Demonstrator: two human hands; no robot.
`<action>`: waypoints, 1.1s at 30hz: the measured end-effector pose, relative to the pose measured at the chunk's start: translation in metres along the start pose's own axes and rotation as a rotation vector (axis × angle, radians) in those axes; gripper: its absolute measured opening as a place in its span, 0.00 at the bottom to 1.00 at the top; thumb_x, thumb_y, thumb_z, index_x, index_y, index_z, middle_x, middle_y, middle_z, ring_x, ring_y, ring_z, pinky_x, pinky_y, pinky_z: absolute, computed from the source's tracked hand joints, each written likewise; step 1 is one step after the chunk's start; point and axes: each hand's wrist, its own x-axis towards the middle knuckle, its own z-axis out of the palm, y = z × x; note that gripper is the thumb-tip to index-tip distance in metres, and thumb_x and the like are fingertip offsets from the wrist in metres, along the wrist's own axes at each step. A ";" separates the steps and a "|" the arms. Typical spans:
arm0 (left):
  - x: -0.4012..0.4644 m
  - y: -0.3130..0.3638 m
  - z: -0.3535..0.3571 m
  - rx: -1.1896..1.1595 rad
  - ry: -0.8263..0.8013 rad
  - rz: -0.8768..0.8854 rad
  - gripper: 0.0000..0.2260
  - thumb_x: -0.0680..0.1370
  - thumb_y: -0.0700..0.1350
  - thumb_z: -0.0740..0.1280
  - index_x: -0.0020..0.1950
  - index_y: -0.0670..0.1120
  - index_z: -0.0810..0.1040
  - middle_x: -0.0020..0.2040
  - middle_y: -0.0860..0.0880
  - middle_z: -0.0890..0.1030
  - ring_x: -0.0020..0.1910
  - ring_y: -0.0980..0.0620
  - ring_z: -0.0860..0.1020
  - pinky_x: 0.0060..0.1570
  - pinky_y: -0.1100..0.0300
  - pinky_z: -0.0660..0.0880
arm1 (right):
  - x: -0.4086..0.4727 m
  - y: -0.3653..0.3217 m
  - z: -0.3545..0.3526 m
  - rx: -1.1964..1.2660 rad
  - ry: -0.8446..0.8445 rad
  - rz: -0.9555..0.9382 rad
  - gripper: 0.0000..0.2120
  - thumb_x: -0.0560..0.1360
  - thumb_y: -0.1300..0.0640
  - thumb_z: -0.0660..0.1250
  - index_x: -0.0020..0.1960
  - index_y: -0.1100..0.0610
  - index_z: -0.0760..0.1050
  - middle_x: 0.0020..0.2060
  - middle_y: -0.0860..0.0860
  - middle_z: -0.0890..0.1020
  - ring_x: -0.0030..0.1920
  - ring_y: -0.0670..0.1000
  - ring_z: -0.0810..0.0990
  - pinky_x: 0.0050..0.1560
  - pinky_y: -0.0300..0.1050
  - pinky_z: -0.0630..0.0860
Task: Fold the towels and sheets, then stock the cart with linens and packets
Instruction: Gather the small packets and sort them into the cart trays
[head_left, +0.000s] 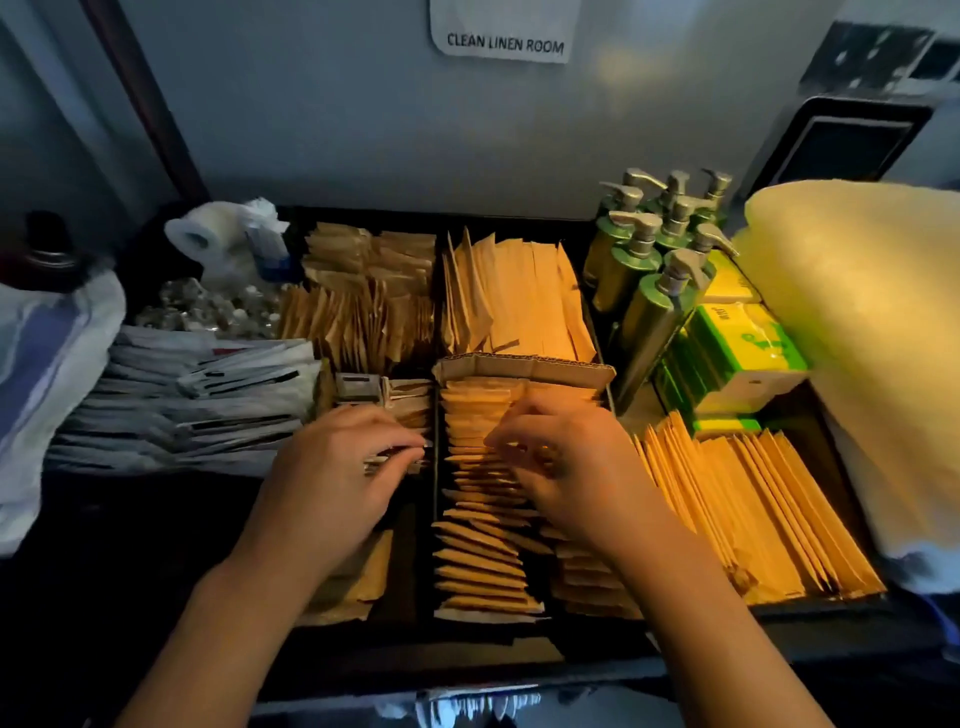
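Linen-room cart tray (519, 644), left hand (332, 478) pinching small packets (400, 410), right hand (566, 467) fingers curled among kraft packets (483, 551)

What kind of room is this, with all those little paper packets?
Most likely a hotel's linen storeroom. A wall sign reads "CLEAN LINEN ROOM". Below it a cart tray holds rows of brown packets, pump bottles and a folded towel, the sort of supplies housekeepers carry to guest rooms.

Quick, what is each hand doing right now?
Left hand: pinching small brown packets.
Right hand: fingers curled into the packet row; grip cannot be told.
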 end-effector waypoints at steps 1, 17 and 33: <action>-0.008 -0.008 -0.007 0.009 0.001 -0.017 0.07 0.75 0.45 0.75 0.52 0.53 0.87 0.47 0.59 0.83 0.48 0.59 0.80 0.47 0.51 0.81 | 0.005 -0.011 0.007 -0.002 -0.025 -0.055 0.12 0.74 0.59 0.76 0.56 0.48 0.85 0.53 0.43 0.81 0.56 0.45 0.78 0.57 0.46 0.79; -0.096 -0.070 -0.063 0.024 0.048 -0.104 0.07 0.75 0.43 0.76 0.53 0.50 0.87 0.47 0.59 0.80 0.48 0.59 0.78 0.48 0.58 0.78 | 0.050 -0.103 0.108 -0.207 -0.498 -0.284 0.12 0.74 0.44 0.68 0.52 0.50 0.80 0.48 0.49 0.83 0.50 0.55 0.81 0.47 0.49 0.78; -0.090 -0.071 -0.062 -0.002 0.071 -0.067 0.06 0.76 0.46 0.77 0.52 0.51 0.87 0.48 0.60 0.82 0.49 0.58 0.80 0.48 0.50 0.79 | 0.048 -0.099 0.092 -0.070 -0.303 -0.294 0.12 0.78 0.55 0.65 0.60 0.48 0.81 0.51 0.46 0.84 0.53 0.51 0.81 0.52 0.52 0.78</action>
